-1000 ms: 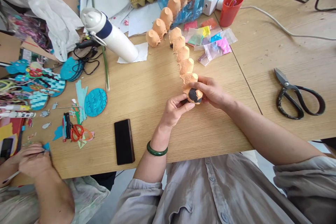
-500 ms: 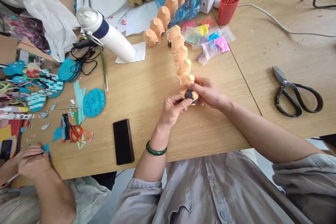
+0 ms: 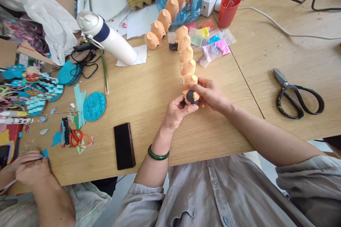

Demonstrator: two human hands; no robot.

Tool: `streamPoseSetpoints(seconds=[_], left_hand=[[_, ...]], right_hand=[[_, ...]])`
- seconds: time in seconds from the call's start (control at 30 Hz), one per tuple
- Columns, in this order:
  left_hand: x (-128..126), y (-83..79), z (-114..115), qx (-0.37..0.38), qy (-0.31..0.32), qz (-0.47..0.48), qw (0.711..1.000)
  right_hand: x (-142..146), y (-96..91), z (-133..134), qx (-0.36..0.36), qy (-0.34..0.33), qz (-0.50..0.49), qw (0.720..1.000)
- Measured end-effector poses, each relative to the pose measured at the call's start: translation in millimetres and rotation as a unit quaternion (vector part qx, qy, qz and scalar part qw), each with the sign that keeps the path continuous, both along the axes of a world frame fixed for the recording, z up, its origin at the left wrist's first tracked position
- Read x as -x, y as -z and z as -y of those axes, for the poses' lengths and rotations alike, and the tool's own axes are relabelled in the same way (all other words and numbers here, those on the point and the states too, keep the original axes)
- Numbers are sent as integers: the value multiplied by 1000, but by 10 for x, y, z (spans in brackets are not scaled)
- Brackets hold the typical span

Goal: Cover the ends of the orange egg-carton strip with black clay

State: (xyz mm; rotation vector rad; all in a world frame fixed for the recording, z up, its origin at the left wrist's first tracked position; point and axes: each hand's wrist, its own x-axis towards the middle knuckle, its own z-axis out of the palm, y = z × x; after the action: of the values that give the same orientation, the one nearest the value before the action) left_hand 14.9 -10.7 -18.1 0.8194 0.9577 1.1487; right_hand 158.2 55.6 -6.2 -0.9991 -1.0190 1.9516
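Note:
An orange strip of egg-carton cups (image 3: 187, 55) is held between my two hands near the table's front part. A black patch, perhaps soft clay (image 3: 191, 97), covers part of its nearest cup. My left hand (image 3: 176, 112) grips that end from the left, with a green bangle on the wrist. From the right, my right hand (image 3: 209, 92) closes round the same end, thumb on top. Beyond the strip's far end, a second egg-carton strip (image 3: 172, 7) lies on the table. Beside it sits a small clear packet with something black (image 3: 172, 40).
Small packets of coloured material (image 3: 217, 42) and a red cup (image 3: 229, 10) lie beyond my hands. Large scissors (image 3: 295, 95) rest at right, a phone (image 3: 124, 146) and white bottle (image 3: 113, 40) at left. Another person's hands (image 3: 32, 166) work at the lower left.
The held strip's far end has swung slightly right, uncovering the small packet with black in it. My left thumb has shifted lower, so more of the black patch shows.

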Motion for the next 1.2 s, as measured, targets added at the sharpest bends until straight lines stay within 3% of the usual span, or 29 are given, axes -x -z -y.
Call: streamPoseSetpoints(seconds=[0.43, 0.7, 0.97, 1.2], left_hand=[[22, 26, 29, 15, -68, -68, 995], [-8, 43, 12, 3, -17, -24, 1000], [6, -15, 14, 5, -7, 1, 1000], [15, -64, 12, -21, -44, -8, 999]], right_hand=[[10, 28, 63, -63, 10, 10, 998], [13, 75, 28, -63, 24, 14, 998], [-4, 13, 32, -60, 17, 15, 998], [-24, -55, 40, -64, 10, -32, 997]])
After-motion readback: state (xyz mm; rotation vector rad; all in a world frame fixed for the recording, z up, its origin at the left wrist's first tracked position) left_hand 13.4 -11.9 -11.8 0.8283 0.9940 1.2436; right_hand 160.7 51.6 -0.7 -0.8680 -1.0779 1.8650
